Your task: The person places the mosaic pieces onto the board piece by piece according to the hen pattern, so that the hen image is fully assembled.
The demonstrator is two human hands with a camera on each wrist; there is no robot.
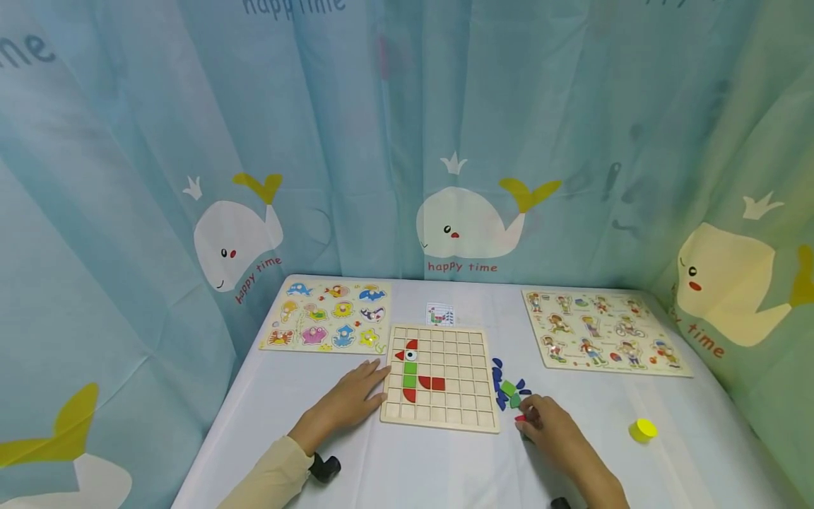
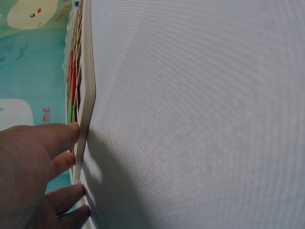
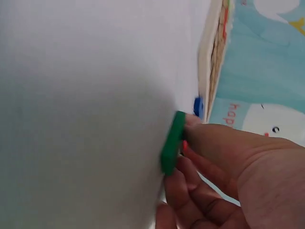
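Observation:
A wooden grid board (image 1: 458, 413) lies on the table with several red and green pieces and an eye tile (image 1: 410, 355) set in its left part. My left hand (image 1: 352, 396) rests at the board's left edge, fingers nearly straight and touching its side; the left wrist view shows the fingertips (image 2: 70, 133) against that edge. Right of the board, my right hand (image 1: 552, 428) pinches a green block (image 3: 172, 143) between thumb and fingers. A red piece (image 1: 520, 418) shows by its fingertips, beside loose green squares (image 1: 508, 388) and several blue pieces (image 1: 497, 375).
A small picture card (image 1: 440, 314) lies behind the board. Puzzle boards stand at the back left (image 1: 327, 314) and back right (image 1: 604, 332). A yellow cylinder (image 1: 643, 430) sits on the right. A whale-print curtain (image 1: 356, 141) surrounds the white tabletop (image 1: 439, 466).

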